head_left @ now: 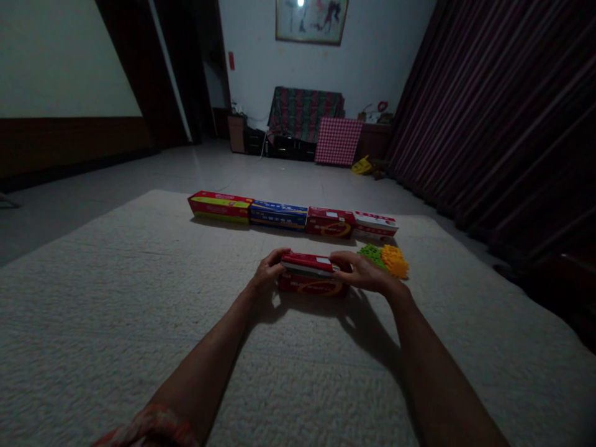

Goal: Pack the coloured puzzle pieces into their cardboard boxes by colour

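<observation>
A dark red cardboard box (313,287) with a yellow curved stripe sits on the cream quilted cover (186,323) in front of me. Its red lid (305,259) is lifted a little at the near side, and a pale edge shows beneath it. At the lid's left end, my left hand (270,268) is closed, fingers on the top corner. My right hand (362,272) grips the right end, thumb in front and fingers over the top. Just beyond the right hand lie a green pile (371,253) and a yellow pile (395,261) of small pieces.
Farther off, a row holds a red and yellow-green box (221,208), a blue box (279,216), a dark red box (329,222) and a white and red box (376,225). Tiled floor (200,164) lies beyond; a purple curtain (465,105) hangs at right.
</observation>
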`<control>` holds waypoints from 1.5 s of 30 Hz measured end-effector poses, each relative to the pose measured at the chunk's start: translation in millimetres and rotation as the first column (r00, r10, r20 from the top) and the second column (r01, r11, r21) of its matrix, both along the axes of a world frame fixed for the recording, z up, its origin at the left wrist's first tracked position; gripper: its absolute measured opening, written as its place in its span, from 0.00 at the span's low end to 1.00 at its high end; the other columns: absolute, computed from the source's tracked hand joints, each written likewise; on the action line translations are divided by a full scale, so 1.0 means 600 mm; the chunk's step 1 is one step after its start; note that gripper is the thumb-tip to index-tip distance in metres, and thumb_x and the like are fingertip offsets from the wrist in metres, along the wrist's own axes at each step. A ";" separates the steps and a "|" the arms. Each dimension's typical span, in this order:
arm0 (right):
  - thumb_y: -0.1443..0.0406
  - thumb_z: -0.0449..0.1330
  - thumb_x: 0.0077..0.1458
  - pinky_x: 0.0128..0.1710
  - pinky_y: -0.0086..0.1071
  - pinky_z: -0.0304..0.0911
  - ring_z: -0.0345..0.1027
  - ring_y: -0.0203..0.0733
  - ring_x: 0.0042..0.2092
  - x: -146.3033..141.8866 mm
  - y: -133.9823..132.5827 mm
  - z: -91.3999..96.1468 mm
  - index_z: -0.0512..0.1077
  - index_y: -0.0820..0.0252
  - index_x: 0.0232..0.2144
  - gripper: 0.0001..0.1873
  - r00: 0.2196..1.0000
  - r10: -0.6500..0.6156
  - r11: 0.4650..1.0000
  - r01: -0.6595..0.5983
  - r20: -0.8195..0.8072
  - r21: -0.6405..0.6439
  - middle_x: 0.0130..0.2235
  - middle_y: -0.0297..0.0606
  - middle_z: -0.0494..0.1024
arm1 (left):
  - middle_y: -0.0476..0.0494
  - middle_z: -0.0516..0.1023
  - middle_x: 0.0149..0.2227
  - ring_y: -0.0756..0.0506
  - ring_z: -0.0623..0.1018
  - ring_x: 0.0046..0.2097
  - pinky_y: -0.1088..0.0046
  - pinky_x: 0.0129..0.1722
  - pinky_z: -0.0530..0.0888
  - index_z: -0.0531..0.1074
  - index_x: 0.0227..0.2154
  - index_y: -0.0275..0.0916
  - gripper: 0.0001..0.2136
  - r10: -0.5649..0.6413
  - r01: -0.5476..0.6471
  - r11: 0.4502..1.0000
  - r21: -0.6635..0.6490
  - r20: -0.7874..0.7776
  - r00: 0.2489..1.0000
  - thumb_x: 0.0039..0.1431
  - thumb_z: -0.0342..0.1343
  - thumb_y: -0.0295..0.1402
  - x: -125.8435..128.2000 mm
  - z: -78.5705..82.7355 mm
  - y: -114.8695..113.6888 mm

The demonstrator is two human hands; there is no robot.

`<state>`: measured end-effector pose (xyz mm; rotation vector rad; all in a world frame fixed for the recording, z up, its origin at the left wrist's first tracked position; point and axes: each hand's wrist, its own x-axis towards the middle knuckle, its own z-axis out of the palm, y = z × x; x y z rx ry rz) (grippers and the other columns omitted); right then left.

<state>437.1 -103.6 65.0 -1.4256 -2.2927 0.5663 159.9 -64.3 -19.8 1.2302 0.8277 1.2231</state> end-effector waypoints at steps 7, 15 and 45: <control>0.62 0.62 0.51 0.60 0.51 0.66 0.70 0.55 0.61 0.048 -0.003 -0.043 0.76 0.55 0.55 0.27 0.970 -0.073 0.995 0.053 -0.233 -0.087 0.60 0.44 0.76 | 0.42 0.81 0.45 0.37 0.76 0.49 0.60 0.49 0.72 0.77 0.46 0.40 0.26 -0.009 0.009 1.000 -0.005 -0.029 1.000 0.37 0.59 0.31 -0.001 0.010 -0.006; 0.61 0.60 0.55 0.62 0.50 0.65 0.70 0.53 0.60 0.013 -0.006 -0.059 0.77 0.55 0.53 0.23 0.946 -0.060 0.992 0.091 -0.317 0.085 0.60 0.43 0.77 | 0.44 0.80 0.41 0.41 0.76 0.44 0.66 0.42 0.72 0.76 0.51 0.39 0.30 0.028 -0.024 0.997 -0.070 0.053 0.998 0.38 0.58 0.29 -0.018 0.008 0.001; 0.47 0.60 0.49 0.29 0.33 0.63 0.66 0.41 0.29 -0.038 0.034 -0.117 0.70 0.55 0.34 0.20 0.519 -0.444 0.877 0.416 -0.730 -0.238 0.28 0.32 0.75 | 0.44 0.80 0.48 0.41 0.77 0.43 0.66 0.42 0.73 0.67 0.65 0.46 0.42 -0.018 0.020 0.999 -0.034 0.077 0.997 0.38 0.58 0.28 -0.025 0.002 0.006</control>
